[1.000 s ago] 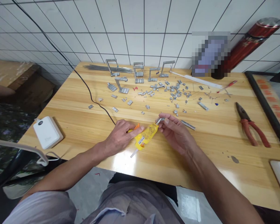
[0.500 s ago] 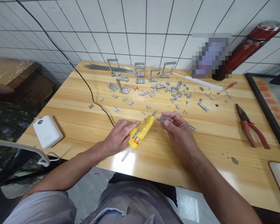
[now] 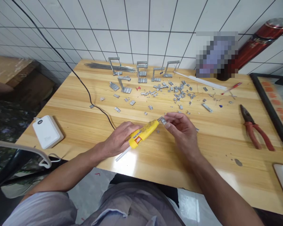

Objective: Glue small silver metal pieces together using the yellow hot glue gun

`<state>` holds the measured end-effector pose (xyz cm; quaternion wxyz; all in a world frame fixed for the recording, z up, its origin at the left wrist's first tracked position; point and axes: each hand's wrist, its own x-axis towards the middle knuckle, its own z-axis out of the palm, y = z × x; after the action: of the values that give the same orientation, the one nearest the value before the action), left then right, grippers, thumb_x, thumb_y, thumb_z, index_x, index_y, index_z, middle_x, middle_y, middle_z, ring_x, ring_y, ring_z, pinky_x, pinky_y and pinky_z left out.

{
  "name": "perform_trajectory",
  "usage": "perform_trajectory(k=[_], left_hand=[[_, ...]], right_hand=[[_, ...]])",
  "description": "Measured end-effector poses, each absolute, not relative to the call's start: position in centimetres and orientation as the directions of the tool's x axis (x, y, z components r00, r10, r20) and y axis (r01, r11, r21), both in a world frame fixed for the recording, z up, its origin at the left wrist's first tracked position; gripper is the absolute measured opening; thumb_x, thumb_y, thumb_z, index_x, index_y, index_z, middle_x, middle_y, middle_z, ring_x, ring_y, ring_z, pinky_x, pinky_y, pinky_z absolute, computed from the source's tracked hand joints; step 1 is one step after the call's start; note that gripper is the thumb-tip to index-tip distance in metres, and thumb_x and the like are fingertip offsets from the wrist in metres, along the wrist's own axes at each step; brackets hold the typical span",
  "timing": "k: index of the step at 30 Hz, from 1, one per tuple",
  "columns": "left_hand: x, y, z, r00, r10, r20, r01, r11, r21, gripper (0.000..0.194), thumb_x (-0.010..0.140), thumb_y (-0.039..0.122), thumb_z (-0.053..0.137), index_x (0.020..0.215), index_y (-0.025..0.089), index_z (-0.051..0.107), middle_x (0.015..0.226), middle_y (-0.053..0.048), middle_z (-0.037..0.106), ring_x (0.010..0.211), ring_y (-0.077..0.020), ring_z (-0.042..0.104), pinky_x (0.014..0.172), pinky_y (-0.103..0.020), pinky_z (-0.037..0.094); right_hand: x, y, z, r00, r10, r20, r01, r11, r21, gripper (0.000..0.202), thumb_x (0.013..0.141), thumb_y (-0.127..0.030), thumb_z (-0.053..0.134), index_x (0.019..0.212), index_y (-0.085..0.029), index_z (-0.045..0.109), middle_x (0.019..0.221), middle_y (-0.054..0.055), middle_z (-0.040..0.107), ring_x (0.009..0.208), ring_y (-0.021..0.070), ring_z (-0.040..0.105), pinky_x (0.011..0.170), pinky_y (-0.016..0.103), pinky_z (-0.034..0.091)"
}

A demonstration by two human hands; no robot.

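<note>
Glue gun (image 3: 145,133) gripped by L hand (image 3: 119,138), fingers curled round; small metal pc (image 3: 163,120) pinched betw. thumb + fingers of R hand (image 3: 185,128), at gun's 2 o'clock. Gluing prob. under way; steady alignment w/ nozzle (image 3: 159,119) called for.

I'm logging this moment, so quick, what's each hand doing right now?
Left hand: closed, holding the glue gun.
Right hand: closed, pinching a small grey piece at the gun's nozzle.

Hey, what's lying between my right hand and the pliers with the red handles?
Just the grey tip of a small piece right beside your right hand; from there to the pliers, the wooden tabletop looks bare in the head view.
</note>
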<state>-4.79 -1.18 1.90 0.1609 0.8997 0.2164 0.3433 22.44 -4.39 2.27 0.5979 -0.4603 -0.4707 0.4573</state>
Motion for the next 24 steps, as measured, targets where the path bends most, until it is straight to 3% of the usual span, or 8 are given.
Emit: perform_trajectory(k=[11,17,24], left_hand=[[-4.99,-1.11,2.16,0.696,0.478,0.536,0.182,-0.839,0.512,0.038,0.114,0.035,0.047,0.147,0.017,0.052,0.108,-0.013,0.074,0.090,-0.0205,0.065,0.079,-0.032,0.055],[-5.21,-0.90,2.39,0.682,0.534,0.500,0.243,-0.810,0.534,0.034,0.112,0.027,0.051,0.144,0.018,0.056,0.110,-0.013,0.075,0.090,-0.0198,0.068,0.077,-0.031,0.055],[-4.96,-0.77,2.76,0.718,0.475,0.509,0.143,-0.816,0.560,0.036,0.114,0.037,0.047,0.142,0.016,0.056,0.103,-0.012,0.074,0.089,-0.0190,0.067,0.076,-0.029,0.054]], right_hand=[[22.43,-4.33,2.59,0.145,0.978,0.152,-0.075,0.164,-0.984,0.030,0.085,-0.041,0.089,0.111,-0.032,0.076,0.106,0.001,0.080,0.087,0.0160,0.068,0.081,0.034,0.060],[22.51,-4.44,2.66,0.150,0.974,0.171,0.006,0.172,-0.985,0.030,0.088,-0.044,0.086,0.112,-0.032,0.074,0.107,0.002,0.079,0.090,0.0179,0.068,0.084,0.036,0.059],[22.58,-4.40,2.34,0.158,0.972,0.177,0.038,0.173,-0.984,0.029,0.089,-0.044,0.085,0.113,-0.032,0.075,0.109,0.003,0.079,0.092,0.0182,0.069,0.087,0.037,0.059]])
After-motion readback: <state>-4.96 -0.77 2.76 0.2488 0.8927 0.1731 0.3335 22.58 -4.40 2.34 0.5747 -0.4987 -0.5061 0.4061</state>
